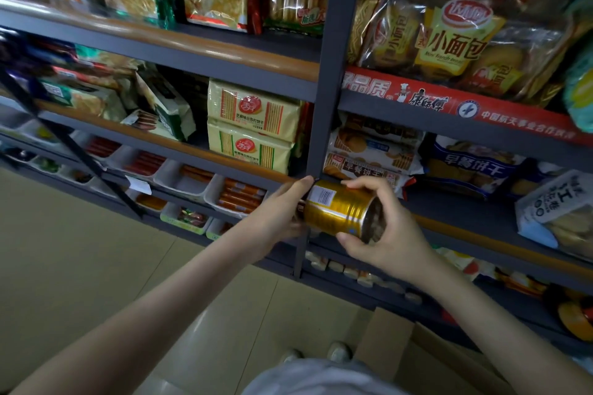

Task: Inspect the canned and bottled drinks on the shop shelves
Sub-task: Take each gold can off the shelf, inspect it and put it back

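Note:
A gold can (337,210) with a white barcode label lies on its side in the air in front of the grey shelf upright (321,125). Its silver end faces me at the right. My right hand (385,234) grips that end, with fingers curled over the top and the thumb below. My left hand (282,212) holds the other end, thumb along its top edge; that end is mostly hidden by the hand.
Grey shelves (224,167) carry biscuit packs (253,112), bread bags (449,42) and cracker packs. Lower white trays (237,192) hold sausages. A brown cardboard box (404,353) stands on the tiled floor by my feet at the lower right.

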Available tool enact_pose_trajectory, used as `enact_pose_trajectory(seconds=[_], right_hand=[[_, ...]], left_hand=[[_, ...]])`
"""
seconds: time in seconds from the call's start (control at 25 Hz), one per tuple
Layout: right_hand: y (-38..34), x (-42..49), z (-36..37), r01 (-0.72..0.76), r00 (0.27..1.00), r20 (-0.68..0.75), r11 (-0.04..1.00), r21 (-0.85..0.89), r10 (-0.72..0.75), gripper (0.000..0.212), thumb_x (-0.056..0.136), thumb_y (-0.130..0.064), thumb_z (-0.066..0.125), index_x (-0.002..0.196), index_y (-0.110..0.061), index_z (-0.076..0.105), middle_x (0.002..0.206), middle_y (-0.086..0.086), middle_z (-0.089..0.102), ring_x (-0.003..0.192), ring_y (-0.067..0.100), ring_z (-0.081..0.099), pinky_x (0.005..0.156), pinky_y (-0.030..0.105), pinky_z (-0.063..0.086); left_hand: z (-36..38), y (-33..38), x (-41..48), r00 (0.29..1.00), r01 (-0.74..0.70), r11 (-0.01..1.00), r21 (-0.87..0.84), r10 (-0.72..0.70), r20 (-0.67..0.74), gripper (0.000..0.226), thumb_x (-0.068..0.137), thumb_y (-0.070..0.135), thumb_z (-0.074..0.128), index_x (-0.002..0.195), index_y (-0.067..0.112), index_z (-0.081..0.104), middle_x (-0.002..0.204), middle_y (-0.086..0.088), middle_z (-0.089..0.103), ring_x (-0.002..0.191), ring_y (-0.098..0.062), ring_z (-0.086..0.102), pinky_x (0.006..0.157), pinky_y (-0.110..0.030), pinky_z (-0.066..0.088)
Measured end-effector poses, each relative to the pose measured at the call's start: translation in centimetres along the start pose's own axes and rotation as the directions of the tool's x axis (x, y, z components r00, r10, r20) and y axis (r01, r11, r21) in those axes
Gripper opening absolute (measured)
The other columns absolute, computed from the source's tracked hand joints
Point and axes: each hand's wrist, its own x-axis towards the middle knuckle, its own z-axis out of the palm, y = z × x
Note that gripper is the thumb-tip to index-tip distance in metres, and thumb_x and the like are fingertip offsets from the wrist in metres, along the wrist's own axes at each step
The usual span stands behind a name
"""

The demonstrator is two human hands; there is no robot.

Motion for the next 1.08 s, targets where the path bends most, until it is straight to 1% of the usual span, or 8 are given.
enact_pose_trajectory(seconds=[0.04,0.12,0.24,0.48,0.72,0.84,0.92,1.08], right_hand=[[-0.6,0.3,-0.9,-0.016,1.0,0.013,1.0,0.021,0.016,0.063,0.069,-0.028,0.077,0.116,-0.048,0.04,0.118,-0.032,0.043,0.11,-0.004,0.052,0.079,0.022,0.054],[-2.2,1.2,-3.0,-0.008,1.0,0.023,0.998,0.067,0.006,0.058,0.068,-0.03,0.077,0.113,-0.046,0.044,0.108,-0.032,0.047,0.105,0.001,0.056,0.075,0.024,0.054],[-5.2,2.7,-6.7,0.024,1.0,-0.012,0.996,0.085,-0.023,0.052,0.067,-0.042,0.073,0.113,-0.045,0.048,0.11,-0.023,0.051,0.103,0.006,0.059,0.074,0.026,0.055],[-11.2,3.7,-14.2,0.127,0.982,-0.134,0.991,-0.038,-0.131,0.053,0.072,-0.051,0.072,0.118,-0.047,0.045,0.111,-0.025,0.056,0.105,-0.002,0.058,0.082,0.019,0.05],[-18.4,4.9,-20.2,0.275,0.881,-0.303,0.913,-0.301,-0.365,0.045,0.058,-0.064,0.07,0.099,-0.062,0.053,0.103,-0.026,0.063,0.098,0.001,0.063,0.079,0.022,0.052],[-22.5,5.7,-23.9,0.304,0.811,-0.356,0.855,-0.42,-0.463,0.045,0.058,-0.065,0.07,0.1,-0.057,0.055,0.101,-0.021,0.064,0.095,0.001,0.062,0.078,0.023,0.05],[-24.8,6.6,-26.5,0.292,0.772,-0.402,0.836,-0.465,-0.493,0.043,0.06,-0.064,0.068,0.099,-0.053,0.057,0.101,-0.019,0.065,0.095,0.003,0.062,0.081,0.027,0.05],[-28.5,10.7,-31.6,0.153,0.773,-0.46,0.832,-0.533,-0.437,0.029,0.076,-0.053,0.071,0.1,-0.04,0.061,0.107,-0.01,0.065,0.1,0.008,0.061,0.084,0.027,0.049]], left_hand=[[-0.5,0.6,-0.1,0.979,-0.205,0.964,0.171,0.203,0.028,0.047,0.093,0.043,0.055,0.137,0.028,0.046,0.131,0.001,0.057,0.111,-0.008,0.058,0.082,-0.019,0.049],[-1.1,2.7,-0.6,0.78,-0.624,0.618,0.478,0.536,0.324,0.057,0.089,0.037,0.065,0.14,0.036,0.04,0.139,0.013,0.048,0.122,0.002,0.046,0.09,-0.009,0.04],[0.1,6.2,-0.4,0.514,-0.719,-0.041,0.694,0.64,0.571,0.081,0.077,0.043,0.076,0.145,0.024,0.035,0.13,0.0,0.052,0.109,-0.004,0.048,0.084,-0.004,0.035],[4.7,14.2,-1.6,0.4,-0.765,0.026,0.644,0.802,0.443,0.08,0.069,0.051,0.081,0.136,0.026,0.044,0.107,0.018,0.056,0.093,-0.003,0.06,0.073,-0.011,0.048],[7.6,23.0,-3.4,0.225,-0.808,-0.184,0.559,0.781,0.582,0.077,0.076,0.061,0.069,0.139,0.027,0.039,0.124,0.013,0.054,0.106,0.001,0.053,0.086,-0.01,0.045],[7.4,27.6,-3.7,-0.066,-0.635,-0.466,0.616,0.827,0.558,0.064,0.089,0.058,0.048,0.138,0.016,0.046,0.125,0.009,0.052,0.115,0.0,0.043,0.096,-0.006,0.027],[7.2,30.3,-3.4,-0.268,-0.412,-0.6,0.686,0.8,0.537,0.054,0.093,0.048,0.046,0.128,0.009,0.056,0.123,-0.004,0.06,0.117,-0.015,0.049,0.102,-0.021,0.03],[7.1,34.9,-1.3,-0.342,-0.095,-0.636,0.766,0.743,0.575,0.038,0.093,0.032,0.05,0.116,0.005,0.065,0.119,-0.014,0.064,0.113,-0.03,0.058,0.108,-0.039,0.033]])
